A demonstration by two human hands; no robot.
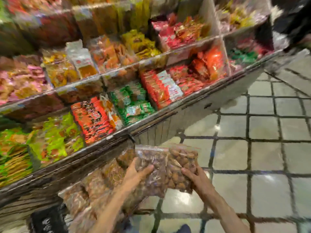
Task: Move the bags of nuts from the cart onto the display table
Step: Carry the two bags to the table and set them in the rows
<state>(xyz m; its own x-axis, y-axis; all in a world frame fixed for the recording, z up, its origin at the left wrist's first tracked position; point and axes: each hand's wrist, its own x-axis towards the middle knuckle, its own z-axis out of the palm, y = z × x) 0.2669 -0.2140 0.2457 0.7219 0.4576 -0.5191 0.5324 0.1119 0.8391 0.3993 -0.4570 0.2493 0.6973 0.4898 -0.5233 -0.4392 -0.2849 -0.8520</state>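
The left hand [136,172] and right hand [193,175] each hold a clear bag of nuts [161,167] tight, low beside the tabletop [151,125]. Bright snack packs [131,103] fill it. Their words are too blurry to read.

Two bags of nuts [166,169] are being held side by side above the tiled floor [262,148], just in front of the tabletop [151,121] edge. Packaged snacks [131,101] are being displayed in tiered compartments rising behind. More bags [94,187] are lying lower left.
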